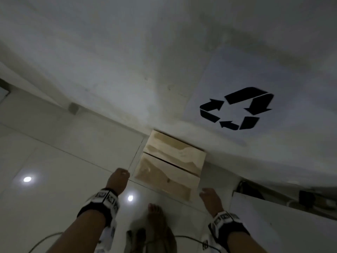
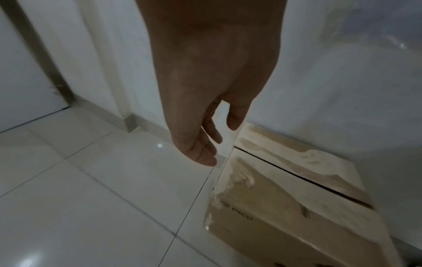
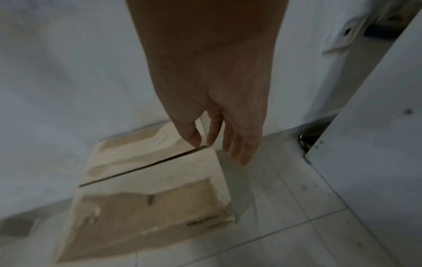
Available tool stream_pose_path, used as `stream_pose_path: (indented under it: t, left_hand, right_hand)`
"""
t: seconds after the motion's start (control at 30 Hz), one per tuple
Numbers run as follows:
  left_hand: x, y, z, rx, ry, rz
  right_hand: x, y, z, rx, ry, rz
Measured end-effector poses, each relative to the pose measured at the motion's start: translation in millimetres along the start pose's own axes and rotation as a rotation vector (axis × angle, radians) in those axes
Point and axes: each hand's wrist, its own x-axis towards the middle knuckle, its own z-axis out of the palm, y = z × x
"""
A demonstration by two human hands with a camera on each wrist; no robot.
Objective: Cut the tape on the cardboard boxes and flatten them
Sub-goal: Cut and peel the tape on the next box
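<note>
**Both hands reach for a box by the wall**

White glossy tile floor (image 1: 54, 161), white wall (image 1: 109, 61) behind, dim light. The landmark: one cardboard box (image 1: 169, 165) sitting on the floor, its back edge against the wall. Top flaps closed, a dark seam running across between them; glossy tape patches (image 2: 285, 157) cover much of the top, wrinkled in places. Whether the seam tape is already cut, cannot tell.

Left hand (image 1: 118, 179) hovers just left of the box, fingers straight and loose, holding nothing. Right hand (image 1: 209, 198) hovers just right of the box's near corner, fingers extended downward, also empty; in the right wrist view its fingertips (image 3: 242, 155) hang close above the box's right edge, apart from it as far as I can see. No knife or cutter in view in either hand.

Step, my read: reaching in to grasp the box from both sides, before any flattening. The next move likely calls for both palms on the side faces and pulling it away from the wall, since the wall blocks the back face.

Around: a recycling sign (image 1: 235, 108) on the wall above and right of the box. A white panel (image 1: 273, 216) right of the box, clutter behind it, blurred. A bare foot (image 1: 155, 216) and cables (image 1: 42, 241) on the floor nearer than the box, a trip risk.
</note>
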Motion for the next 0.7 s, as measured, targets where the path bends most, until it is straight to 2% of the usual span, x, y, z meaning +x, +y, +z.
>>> stream_pose_path:
  t: [0.1, 0.17, 0.33, 0.5, 0.7]
  left_hand:
    - [43, 37, 17, -0.035, -0.024, 0.024]
    - [70, 45, 33, -0.084, -0.060, 0.006]
    - [106, 37, 65, -0.079, -0.173, 0.024]
    - [84, 32, 67, -0.084, -0.162, 0.071]
    - [16, 25, 35, -0.008, -0.124, 0.165]
  right_hand:
    - [45, -39, 7, 0.250, 0.054, 0.144]
    - [74, -41, 17, 0.384, 0.080, 0.193]
    - [102, -24, 46, 0.477, 0.130, 0.136]
    - [73, -13, 49, 0.499, 0.188, 0.074]
    - [-29, -12, 18, 0.564, 0.193, 0.065]
